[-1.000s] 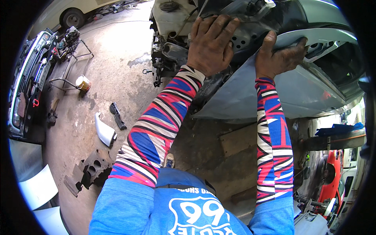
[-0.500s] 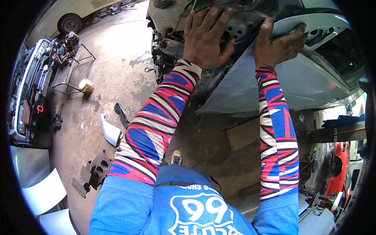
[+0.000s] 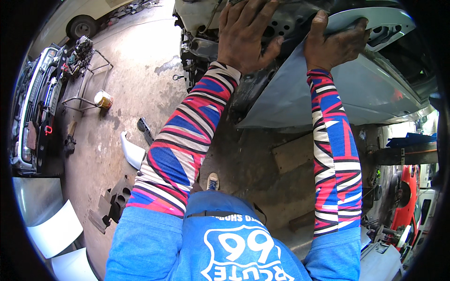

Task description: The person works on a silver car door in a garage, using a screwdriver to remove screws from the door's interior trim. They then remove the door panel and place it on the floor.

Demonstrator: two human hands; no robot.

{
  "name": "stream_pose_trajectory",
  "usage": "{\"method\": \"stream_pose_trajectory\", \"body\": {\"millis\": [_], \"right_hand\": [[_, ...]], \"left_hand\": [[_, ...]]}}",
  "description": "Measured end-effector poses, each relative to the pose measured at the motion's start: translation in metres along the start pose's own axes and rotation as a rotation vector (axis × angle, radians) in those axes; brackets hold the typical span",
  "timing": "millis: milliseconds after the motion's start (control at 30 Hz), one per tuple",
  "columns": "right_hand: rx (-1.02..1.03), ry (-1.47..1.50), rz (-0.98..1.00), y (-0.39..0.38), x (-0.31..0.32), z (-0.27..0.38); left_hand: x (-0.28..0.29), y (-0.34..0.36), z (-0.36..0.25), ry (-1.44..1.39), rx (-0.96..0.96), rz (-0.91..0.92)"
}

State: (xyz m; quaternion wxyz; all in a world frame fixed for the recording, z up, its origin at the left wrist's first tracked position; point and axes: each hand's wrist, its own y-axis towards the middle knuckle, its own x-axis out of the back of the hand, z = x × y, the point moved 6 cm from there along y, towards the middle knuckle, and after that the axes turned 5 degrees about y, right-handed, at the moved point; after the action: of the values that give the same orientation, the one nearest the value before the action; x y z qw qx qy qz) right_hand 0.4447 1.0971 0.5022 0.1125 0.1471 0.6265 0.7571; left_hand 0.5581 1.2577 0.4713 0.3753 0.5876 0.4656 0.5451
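Observation:
My left hand (image 3: 246,37) lies with its fingers spread over the dark inner bodywork (image 3: 276,30) at the edge of a car's front end, its fingertips cut off by the top of the view. To its right, my right hand (image 3: 335,42) curls its fingers over the upper edge of a curved pale grey body panel (image 3: 398,21), thumb pointing up. Below that hand stretches a large grey side panel (image 3: 323,103), its pointed corner toward the left. What lies under both palms is hidden.
On the left stand a car front assembly (image 3: 40,107) and a metal frame (image 3: 89,79) with a paint tin (image 3: 103,99). A white curved piece (image 3: 132,151), a dark metal bracket (image 3: 112,203) and white panels (image 3: 56,229) lie about the floor. A red car body (image 3: 407,201) is at right.
The car and both hands sit slightly higher in the view. My left hand stays spread on the bodywork and my right hand keeps its grip on the panel edge.

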Motion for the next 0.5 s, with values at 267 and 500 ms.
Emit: {"method": "stream_pose_trajectory", "body": {"millis": [267, 500], "right_hand": [[-0.038, 0.040, -0.032, 0.001, 0.005, 0.008], [-0.008, -0.060, -0.120, 0.002, 0.016, 0.025]], "left_hand": [[0.002, -0.003, -0.003, 0.037, 0.013, 0.037], [0.006, -0.008, -0.007, 0.008, 0.038, 0.038]]}}
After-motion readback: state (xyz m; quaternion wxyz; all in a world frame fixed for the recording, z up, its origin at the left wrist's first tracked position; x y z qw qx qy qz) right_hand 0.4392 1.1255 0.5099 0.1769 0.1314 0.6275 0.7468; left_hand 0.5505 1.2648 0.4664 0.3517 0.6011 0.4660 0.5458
